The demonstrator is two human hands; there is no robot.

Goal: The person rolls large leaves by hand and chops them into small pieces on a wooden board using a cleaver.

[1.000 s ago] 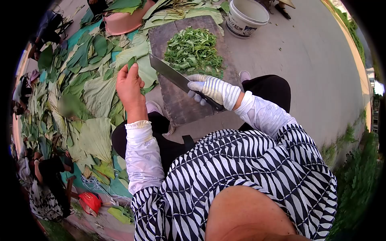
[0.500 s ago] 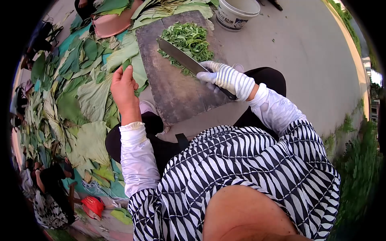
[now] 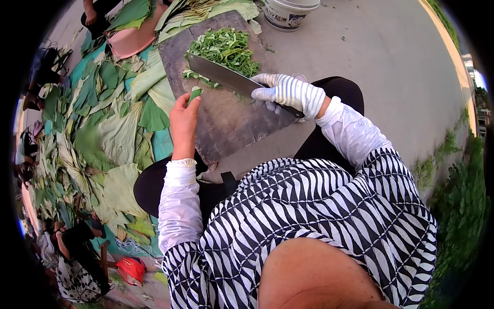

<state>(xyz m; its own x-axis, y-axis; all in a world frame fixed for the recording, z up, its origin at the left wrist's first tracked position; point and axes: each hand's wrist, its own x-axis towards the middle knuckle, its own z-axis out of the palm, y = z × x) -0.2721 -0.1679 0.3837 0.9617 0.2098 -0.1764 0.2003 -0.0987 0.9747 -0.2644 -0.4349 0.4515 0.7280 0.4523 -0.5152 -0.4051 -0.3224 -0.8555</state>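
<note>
In my bare left hand (image 3: 184,119) a small piece of green leaf (image 3: 194,94) is pinched between thumb and fingers, over the left side of the wooden chopping board (image 3: 221,121). My right hand (image 3: 290,95), in a striped white glove, grips a knife (image 3: 221,72) by its dark handle. The wide blade points up and left across the board, in front of a heap of shredded green leaves (image 3: 226,49). A few shreds lie beside and under the blade.
Large green leaves (image 3: 121,126) cover a teal sheet to the left. A pink basin (image 3: 131,44) with leaves on it stands at the upper left, beside another person's hand. Behind the board stands a white bucket (image 3: 283,18). A red cap (image 3: 132,269) lies lower left; other people sit along the left edge.
My left hand has moved right, from above the large leaves to the board, bringing the leaf piece with it. The knife stays in my right hand, nearly unmoved. The view has shifted slightly.
</note>
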